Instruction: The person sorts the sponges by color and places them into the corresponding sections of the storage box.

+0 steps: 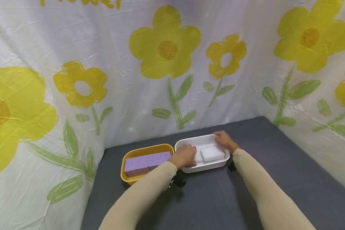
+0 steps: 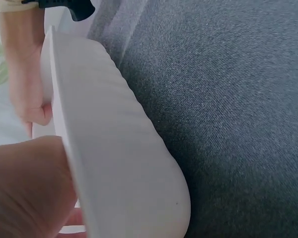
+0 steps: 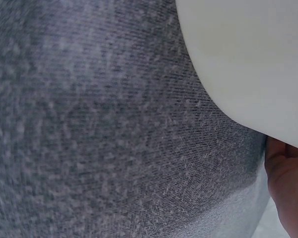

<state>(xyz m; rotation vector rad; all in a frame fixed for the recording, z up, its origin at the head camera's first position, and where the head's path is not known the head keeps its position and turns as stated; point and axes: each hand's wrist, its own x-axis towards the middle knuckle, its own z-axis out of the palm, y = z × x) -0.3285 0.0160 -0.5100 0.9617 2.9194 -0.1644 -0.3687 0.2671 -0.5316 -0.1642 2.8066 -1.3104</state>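
A white oblong tub [image 1: 208, 166] stands on the dark table. Two white, soft-looking blocks lie inside it; the right block [image 1: 212, 153] shows almost whole, while the left block [image 1: 198, 157] is partly covered by my left hand [image 1: 186, 155]. That hand reaches over the tub's near rim with curled fingers and grips the left block; its fingertips are mostly hidden. At the tub's far right corner, my right hand [image 1: 225, 140] holds the rim. In the right wrist view, the fingers [image 3: 275, 153] bend against the underside of the tub [image 3: 253, 64].
Just left of the white tub is a yellow tub [image 1: 149, 149] with purple sponge-like blocks [image 1: 146, 160] in it. A white curtain [image 1: 118, 95] printed with yellow flowers hangs along the back and sides of the grey table [image 1: 204, 201].
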